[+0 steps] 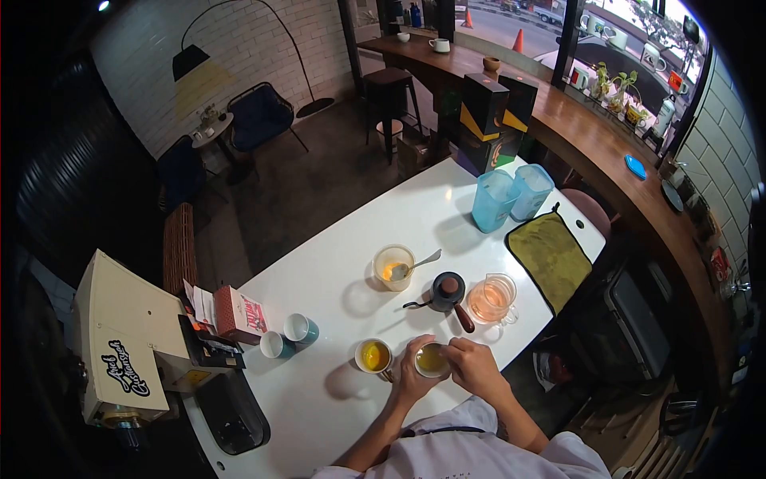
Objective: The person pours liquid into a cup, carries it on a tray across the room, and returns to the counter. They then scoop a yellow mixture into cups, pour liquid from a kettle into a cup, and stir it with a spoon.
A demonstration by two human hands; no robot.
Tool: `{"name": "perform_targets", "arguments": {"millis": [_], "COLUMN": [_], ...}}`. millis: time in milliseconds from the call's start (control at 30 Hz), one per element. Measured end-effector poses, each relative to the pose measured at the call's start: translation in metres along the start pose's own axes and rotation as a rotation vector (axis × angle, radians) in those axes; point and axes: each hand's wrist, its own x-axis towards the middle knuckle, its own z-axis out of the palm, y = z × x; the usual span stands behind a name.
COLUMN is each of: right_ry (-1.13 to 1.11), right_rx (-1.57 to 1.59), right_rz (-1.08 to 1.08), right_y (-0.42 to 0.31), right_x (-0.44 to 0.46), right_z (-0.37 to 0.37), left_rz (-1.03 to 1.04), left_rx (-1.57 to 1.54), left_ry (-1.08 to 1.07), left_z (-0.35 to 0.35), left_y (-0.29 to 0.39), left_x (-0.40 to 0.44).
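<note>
My left hand (412,374) is wrapped around the left side of a cup (432,363) with yellowish-green liquid in it. My right hand (477,367) is closed at the cup's right rim; what its fingers pinch is hidden. Just left of my left hand stands another cup (373,357) holding yellow liquid. Beyond the hands are a black kettle (448,290) with a wooden handle and a glass jug (491,300) of pinkish liquid. A clear tub (392,262) with yellow contents has a spoon (423,262) resting in it.
Two blue-green cups (301,328) stand near a red-and-white box (240,316). At left is a cream-coloured machine (128,343). Two blue pitchers (495,203) and an olive cloth (549,254) lie toward the white table's (319,263) far right. Dark boxes (483,104) rise behind them.
</note>
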Motion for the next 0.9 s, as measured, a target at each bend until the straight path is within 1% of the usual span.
{"name": "perform_targets", "arguments": {"millis": [133, 200, 300, 433, 500, 533, 600, 700, 833, 900], "right_ry": [-0.079, -0.109, -0.14, -0.108, -0.012, -0.012, 0.013, 0.017, -0.015, -0.064], "right_rx": [0.009, 0.08, 0.087, 0.096, 0.13, 0.13, 0.061, -0.017, -0.024, 0.009], "right_rz": [-0.017, -0.051, -0.068, -0.079, -0.083, -0.084, -0.017, -0.011, 0.011, -0.016], "right_y": [0.007, 0.007, 0.002, -0.003, -0.002, -0.003, -0.004, 0.002, 0.003, 0.003], "right_x": [-0.006, -0.006, -0.004, 0.0, 0.001, 0.002, 0.004, 0.003, -0.001, -0.003], "right_z": [0.005, 0.007, 0.008, 0.014, 0.017, 0.016, 0.011, 0.006, 0.0, 0.001], "left_rz": [0.026, 0.012, -0.037, 0.006, -0.012, -0.012, 0.022, 0.037, 0.025, -0.006], "left_rx": [-0.017, -0.005, -0.026, 0.01, -0.014, -0.014, 0.023, 0.024, 0.008, -0.004], "left_ry": [0.009, -0.004, -0.014, -0.006, -0.013, -0.013, 0.002, 0.005, -0.005, -0.007], "left_z": [0.002, 0.001, 0.001, -0.001, -0.001, -0.001, 0.0, -0.001, 0.0, 0.001], "left_y": [-0.005, -0.005, -0.005, -0.005, -0.005, -0.005, -0.004, 0.002, -0.001, -0.003], "left_x": [-0.002, -0.003, -0.004, -0.003, -0.004, -0.004, -0.002, 0.001, -0.001, -0.002]}}
